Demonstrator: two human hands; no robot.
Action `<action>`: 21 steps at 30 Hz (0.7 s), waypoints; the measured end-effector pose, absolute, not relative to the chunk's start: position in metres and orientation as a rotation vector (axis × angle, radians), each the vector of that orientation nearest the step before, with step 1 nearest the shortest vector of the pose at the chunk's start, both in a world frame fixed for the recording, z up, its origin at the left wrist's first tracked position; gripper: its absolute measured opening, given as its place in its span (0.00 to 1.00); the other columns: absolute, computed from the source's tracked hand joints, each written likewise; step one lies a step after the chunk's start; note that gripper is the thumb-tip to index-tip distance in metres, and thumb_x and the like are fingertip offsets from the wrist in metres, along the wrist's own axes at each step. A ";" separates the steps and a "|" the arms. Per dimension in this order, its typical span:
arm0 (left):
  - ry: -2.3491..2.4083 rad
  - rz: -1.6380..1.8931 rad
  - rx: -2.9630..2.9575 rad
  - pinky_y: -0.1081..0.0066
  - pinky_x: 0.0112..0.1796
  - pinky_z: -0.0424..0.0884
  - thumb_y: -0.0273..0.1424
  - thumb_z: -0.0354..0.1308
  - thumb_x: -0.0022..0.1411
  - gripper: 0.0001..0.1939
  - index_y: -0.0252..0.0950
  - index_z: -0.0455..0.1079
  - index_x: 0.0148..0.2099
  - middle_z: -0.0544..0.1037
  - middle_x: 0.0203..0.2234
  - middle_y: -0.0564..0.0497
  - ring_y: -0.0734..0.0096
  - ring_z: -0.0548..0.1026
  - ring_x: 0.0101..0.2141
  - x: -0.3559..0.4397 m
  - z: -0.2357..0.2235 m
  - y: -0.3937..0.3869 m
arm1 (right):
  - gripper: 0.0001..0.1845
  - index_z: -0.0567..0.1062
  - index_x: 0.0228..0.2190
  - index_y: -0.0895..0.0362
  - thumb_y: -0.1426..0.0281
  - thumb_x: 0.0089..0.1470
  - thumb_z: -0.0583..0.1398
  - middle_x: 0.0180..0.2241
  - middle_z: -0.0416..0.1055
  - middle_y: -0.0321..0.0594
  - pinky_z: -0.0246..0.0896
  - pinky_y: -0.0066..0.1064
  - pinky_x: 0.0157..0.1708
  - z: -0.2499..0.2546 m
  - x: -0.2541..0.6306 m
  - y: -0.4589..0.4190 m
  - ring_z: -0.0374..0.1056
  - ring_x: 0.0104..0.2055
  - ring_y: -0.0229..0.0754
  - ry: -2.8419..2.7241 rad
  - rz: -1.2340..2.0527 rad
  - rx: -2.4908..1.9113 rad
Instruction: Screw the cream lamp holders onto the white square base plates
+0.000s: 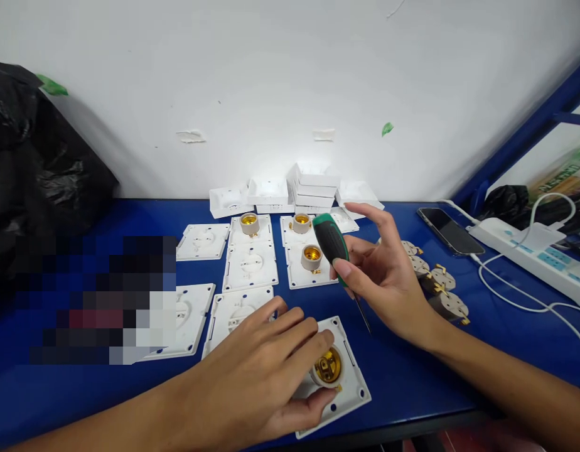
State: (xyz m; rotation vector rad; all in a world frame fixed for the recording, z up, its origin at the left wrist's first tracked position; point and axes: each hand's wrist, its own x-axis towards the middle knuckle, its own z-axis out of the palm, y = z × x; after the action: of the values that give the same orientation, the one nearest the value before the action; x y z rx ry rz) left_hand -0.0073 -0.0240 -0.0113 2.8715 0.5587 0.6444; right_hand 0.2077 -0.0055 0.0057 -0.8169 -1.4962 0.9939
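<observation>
My left hand [280, 364] is closed around a round lamp socket [328, 366] with a brass-coloured inside, thumb at its near side and fingers at its far side. The socket sits on a square white plate [353, 389] at the table's front edge. Above and to the right, my right hand [379, 263] grips a screwdriver [331, 242] with a green and black handle. Its thin metal shaft points down and to the right, apart from the socket. Behind it, another white plate [297, 276] bears a socket [311, 257].
More white plates [250, 263] lie in rows on the blue table [388, 389]. White square covers [316, 182] are stacked by the wall. Loose sockets [452, 306] lie at the right, near a phone [450, 231], cables and a power strip [530, 251]. A black bag [40, 144] bulges at left.
</observation>
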 end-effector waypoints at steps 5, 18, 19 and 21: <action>0.510 0.639 2.866 0.61 0.49 0.62 0.36 0.53 0.77 0.10 0.35 0.69 0.44 0.78 0.35 0.51 0.65 0.74 0.33 -0.006 -0.008 -0.025 | 0.33 0.60 0.60 0.47 0.76 0.59 0.65 0.27 0.63 0.28 0.54 0.28 0.21 -0.003 0.201 -0.005 0.57 0.24 0.35 -1.406 0.907 -0.811; 0.552 0.612 2.817 0.59 0.50 0.64 0.39 0.54 0.77 0.12 0.35 0.69 0.46 0.78 0.36 0.51 0.63 0.76 0.36 -0.009 -0.011 -0.025 | 0.29 0.62 0.63 0.46 0.71 0.64 0.62 0.33 0.76 0.37 0.68 0.27 0.18 0.015 0.210 -0.013 0.76 0.35 0.41 -1.431 0.850 -0.699; 0.557 0.613 2.815 0.59 0.50 0.65 0.39 0.55 0.76 0.12 0.35 0.69 0.46 0.78 0.35 0.51 0.63 0.76 0.36 -0.009 -0.011 -0.025 | 0.30 0.61 0.63 0.46 0.72 0.64 0.63 0.34 0.76 0.37 0.68 0.26 0.17 0.016 0.209 -0.016 0.76 0.35 0.41 -1.453 0.850 -0.676; 0.554 0.623 2.809 0.59 0.51 0.66 0.39 0.57 0.75 0.11 0.35 0.69 0.46 0.78 0.35 0.51 0.62 0.77 0.36 -0.009 -0.012 -0.025 | 0.32 0.60 0.63 0.45 0.74 0.63 0.63 0.35 0.77 0.36 0.70 0.27 0.18 0.016 0.207 -0.022 0.77 0.35 0.41 -1.499 0.836 -0.651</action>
State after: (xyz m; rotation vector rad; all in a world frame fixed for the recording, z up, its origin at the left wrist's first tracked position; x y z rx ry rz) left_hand -0.0090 -0.0255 -0.0117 2.8094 0.5540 0.6235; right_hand 0.2066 -0.0225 0.0164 -0.6509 -1.4989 0.8361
